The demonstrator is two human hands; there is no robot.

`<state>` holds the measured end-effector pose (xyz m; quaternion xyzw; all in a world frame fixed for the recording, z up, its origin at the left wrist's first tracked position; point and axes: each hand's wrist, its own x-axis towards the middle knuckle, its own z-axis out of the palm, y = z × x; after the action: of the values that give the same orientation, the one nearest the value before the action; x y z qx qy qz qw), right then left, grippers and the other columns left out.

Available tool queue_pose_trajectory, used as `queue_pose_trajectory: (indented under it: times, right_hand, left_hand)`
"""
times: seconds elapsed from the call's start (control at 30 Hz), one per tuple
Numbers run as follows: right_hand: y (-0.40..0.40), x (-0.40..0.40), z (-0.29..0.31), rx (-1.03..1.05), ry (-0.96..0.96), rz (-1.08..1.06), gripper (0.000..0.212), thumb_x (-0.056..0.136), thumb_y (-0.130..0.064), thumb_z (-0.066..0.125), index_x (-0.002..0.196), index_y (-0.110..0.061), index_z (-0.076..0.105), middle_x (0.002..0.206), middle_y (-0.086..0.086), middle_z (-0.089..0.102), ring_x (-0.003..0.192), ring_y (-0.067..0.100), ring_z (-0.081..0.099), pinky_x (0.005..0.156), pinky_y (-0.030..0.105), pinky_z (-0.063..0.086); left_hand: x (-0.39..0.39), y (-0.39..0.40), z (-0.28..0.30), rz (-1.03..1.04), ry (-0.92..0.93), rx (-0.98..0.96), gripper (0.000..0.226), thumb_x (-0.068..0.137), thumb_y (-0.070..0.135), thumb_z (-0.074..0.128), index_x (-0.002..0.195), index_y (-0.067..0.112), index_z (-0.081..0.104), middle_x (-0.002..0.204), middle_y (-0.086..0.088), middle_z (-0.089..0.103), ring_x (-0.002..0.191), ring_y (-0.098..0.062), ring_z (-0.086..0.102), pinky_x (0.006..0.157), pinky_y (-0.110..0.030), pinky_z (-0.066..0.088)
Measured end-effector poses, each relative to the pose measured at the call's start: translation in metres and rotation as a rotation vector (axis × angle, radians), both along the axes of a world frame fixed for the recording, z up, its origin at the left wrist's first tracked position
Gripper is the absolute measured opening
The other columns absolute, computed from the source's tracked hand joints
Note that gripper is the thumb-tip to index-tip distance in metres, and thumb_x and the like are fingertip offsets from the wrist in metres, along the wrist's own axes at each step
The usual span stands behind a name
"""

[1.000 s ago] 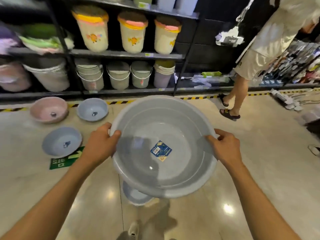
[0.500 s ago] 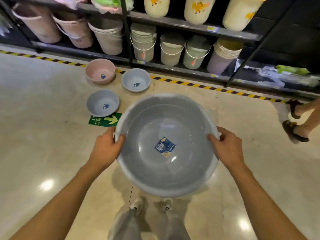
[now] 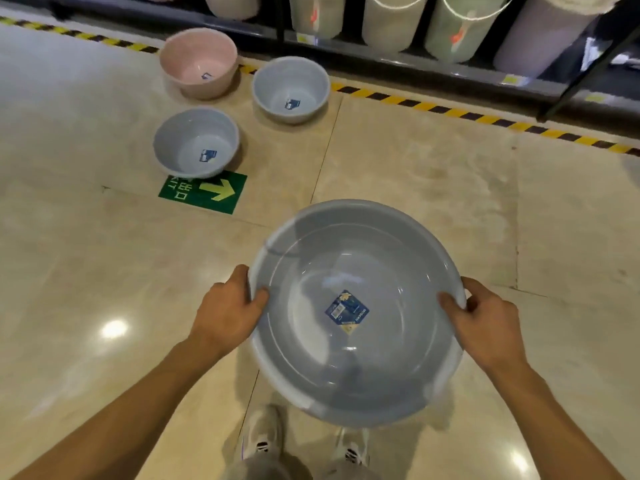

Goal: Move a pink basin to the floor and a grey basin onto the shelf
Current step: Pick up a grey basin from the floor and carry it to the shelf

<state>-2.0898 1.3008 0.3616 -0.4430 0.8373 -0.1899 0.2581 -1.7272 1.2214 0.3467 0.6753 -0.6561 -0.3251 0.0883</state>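
I hold a large grey basin (image 3: 353, 368) level in front of me, above the floor, with a blue label stuck inside its bottom. My left hand (image 3: 227, 306) grips its left rim, thumb inside. My right hand (image 3: 479, 322) grips the right rim the same way. A pink basin (image 3: 197, 57) stands on the floor at the upper left, close to the shelf (image 3: 433, 60). Two smaller grey basins (image 3: 291, 88) (image 3: 195, 142) sit on the floor beside and in front of it.
Plastic buckets (image 3: 391, 19) line the bottom shelf along the top edge. A yellow-and-black striped tape (image 3: 485, 117) runs along the floor before the shelf. A green exit arrow sticker (image 3: 204, 190) lies on the tiles. My shoes (image 3: 263, 441) show below the basin.
The view has tilted further down and closer to the shelf; upper shelves and the other person's feet have left the frame. The large grey basin stays held in both hands.
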Motion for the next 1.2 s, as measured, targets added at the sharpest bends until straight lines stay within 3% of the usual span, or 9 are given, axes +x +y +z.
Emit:
queue_pose_trajectory:
  times: [0.23,0.33,0.47,0.67,0.83,0.93,1.0,1.13,1.2]
  right_hand:
    - [0.008,0.005,-0.207,0.0,-0.005,0.016,0.031,0.088,-0.034,0.062,0.118,-0.028,0.069,0.056,-0.022,0.063,0.058,-0.003,0.061,0.049,0.021,0.041]
    - [0.018,0.009,-0.271,0.003,0.0,0.039,0.032,0.087,-0.034,0.063,0.118,-0.028,0.069,0.055,-0.021,0.063,0.059,-0.003,0.061,0.05,0.022,0.041]
    - [0.03,0.009,-0.328,0.004,0.019,0.056,0.027,0.087,-0.036,0.064,0.114,-0.031,0.07,0.049,-0.012,0.062,0.059,-0.001,0.061,0.053,0.023,0.041]
    - [0.037,0.013,-0.371,-0.005,0.124,0.117,0.027,0.087,-0.041,0.066,0.111,-0.031,0.071,0.047,-0.015,0.062,0.053,0.006,0.06,0.057,0.027,0.043]
    - [0.032,0.018,-0.378,0.004,0.206,0.137,0.027,0.086,-0.043,0.067,0.108,-0.029,0.072,0.046,-0.011,0.059,0.054,0.0,0.056,0.052,0.019,0.036]
    - [0.029,0.021,-0.38,0.039,0.251,0.161,0.025,0.086,-0.048,0.062,0.104,-0.03,0.067,0.048,-0.013,0.059,0.051,0.0,0.052,0.048,0.02,0.033]
    - [0.028,0.022,-0.383,0.068,0.237,0.163,0.023,0.089,-0.047,0.059,0.105,-0.031,0.062,0.05,-0.012,0.059,0.051,0.002,0.052,0.047,0.021,0.033]
    - [0.025,0.021,-0.388,0.107,0.166,0.151,0.023,0.092,-0.044,0.057,0.108,-0.028,0.058,0.06,-0.007,0.063,0.057,0.007,0.054,0.05,0.024,0.037]
    - [0.022,0.021,-0.387,0.104,0.153,0.162,0.025,0.092,-0.043,0.057,0.111,-0.027,0.059,0.062,-0.007,0.064,0.058,0.008,0.056,0.051,0.026,0.038]
  left_hand:
    - [0.008,0.01,-0.204,-0.049,-0.058,0.032,0.024,0.096,0.039,0.054,0.084,0.023,0.042,0.067,-0.001,0.059,0.058,-0.018,0.057,0.048,-0.03,0.039]
    - [0.015,0.015,-0.259,-0.072,-0.051,0.086,0.025,0.097,0.04,0.054,0.093,0.017,0.049,0.071,-0.006,0.063,0.061,-0.026,0.063,0.054,-0.042,0.055]
    - [0.021,0.021,-0.307,-0.099,-0.032,0.075,0.025,0.096,0.041,0.054,0.092,0.016,0.051,0.068,-0.006,0.065,0.056,-0.025,0.065,0.056,-0.048,0.058]
    - [0.028,0.021,-0.351,-0.179,-0.155,0.0,0.026,0.096,0.044,0.05,0.088,0.02,0.046,0.064,-0.002,0.064,0.056,-0.026,0.063,0.061,-0.043,0.055]
    - [0.031,0.017,-0.366,-0.156,-0.175,-0.006,0.028,0.093,0.047,0.05,0.081,0.024,0.041,0.065,0.0,0.058,0.059,-0.023,0.056,0.053,-0.034,0.041]
    - [0.034,0.016,-0.37,-0.169,-0.175,0.017,0.028,0.094,0.047,0.048,0.084,0.022,0.041,0.066,-0.002,0.059,0.059,-0.027,0.058,0.055,-0.036,0.047]
    - [0.033,0.017,-0.373,-0.149,-0.128,0.039,0.027,0.096,0.044,0.048,0.088,0.019,0.042,0.068,-0.006,0.061,0.06,-0.029,0.061,0.057,-0.037,0.051]
    - [0.031,0.022,-0.381,-0.054,0.025,0.053,0.022,0.096,0.037,0.053,0.088,0.019,0.045,0.067,-0.006,0.06,0.057,-0.022,0.059,0.046,-0.028,0.04]
    - [0.032,0.02,-0.38,-0.011,0.046,0.054,0.021,0.095,0.038,0.055,0.094,0.018,0.05,0.07,-0.008,0.063,0.061,-0.022,0.061,0.048,-0.029,0.044]
